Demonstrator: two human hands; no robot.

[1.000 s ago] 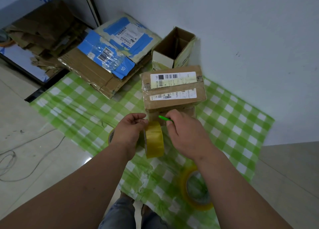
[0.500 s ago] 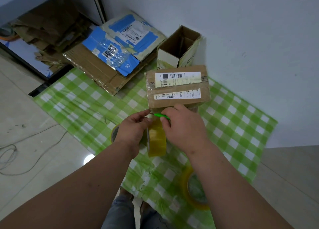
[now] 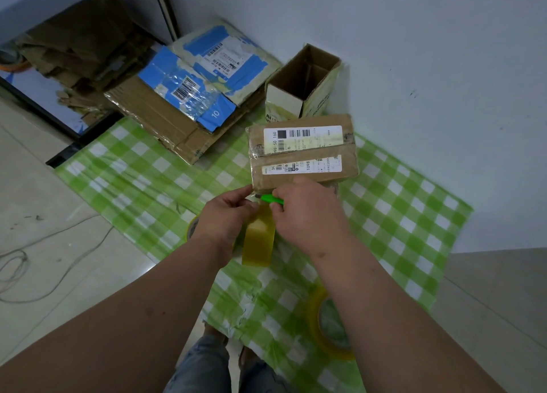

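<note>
**Floor-level taping job, cutter at the strip**

Green-and-white checked plastic sheeting (image 3: 399,203) covers the floor by a white wall, and a brown cardboard parcel with white labels (image 3: 296,182) sits on it. Just in front of the parcel, the left hand (image 3: 225,218) grips a yellowish roll of packing tape (image 3: 259,241), held on edge. The right hand (image 3: 307,215) pinches a small bright-green plastic cutter (image 3: 270,198), its tip at the top of the roll. The roll likely handles light and stiff, sticky on its free end, so it is best held by its flat sides or core. The cutter looks light and slick, so fingers belong on its body, clear of the blade. A second tape roll (image 3: 310,315) lies flat nearer the person.
</note>
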